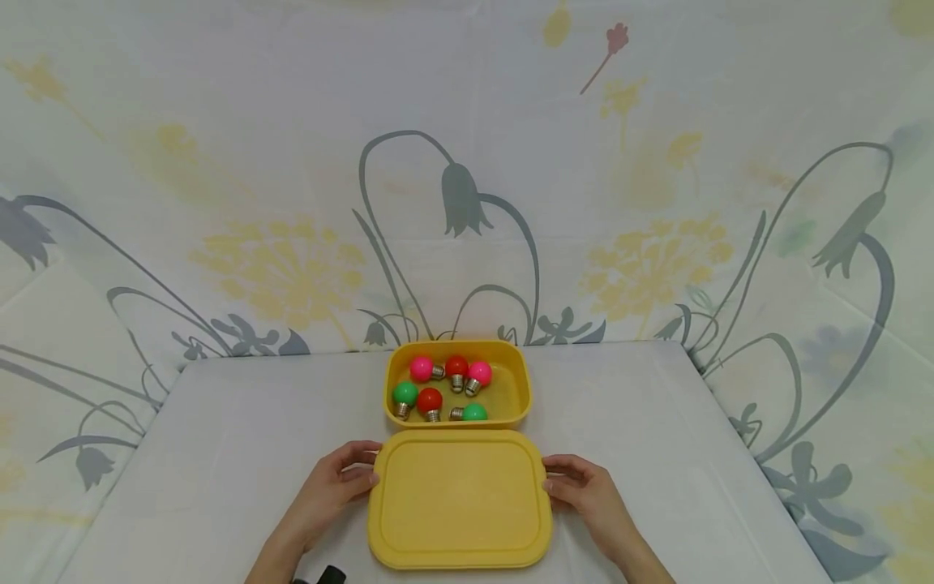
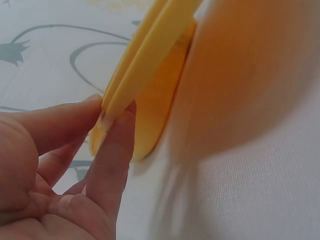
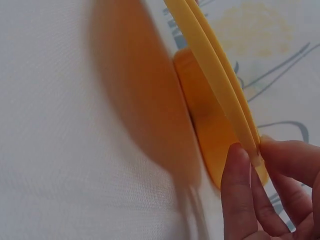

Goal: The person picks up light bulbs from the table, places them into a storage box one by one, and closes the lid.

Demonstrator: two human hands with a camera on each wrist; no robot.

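Note:
Between the two hands is a yellow rounded rectangular lid (image 1: pixel 460 499), lifted off the table, with its shadow falling below it in both wrist views. My left hand (image 1: pixel 328 491) pinches the lid's left edge between thumb and fingers. On the opposite edge, my right hand (image 1: pixel 587 495) pinches it the same way. Just beyond the lid stands an uncovered yellow box (image 1: pixel 514 397). Inside lie small bulbs with metal screw bases: two pink bulbs (image 1: pixel 421 369), two red bulbs (image 1: pixel 456 367) and two green bulbs (image 1: pixel 404 394), mostly toward the left and middle.
A white cloth covers the table (image 1: pixel 248 438). Behind it and at both sides hangs a flower-printed cloth (image 1: pixel 467 97), close behind the box. A small black object (image 1: pixel 332 574) shows at the bottom edge, near the left forearm.

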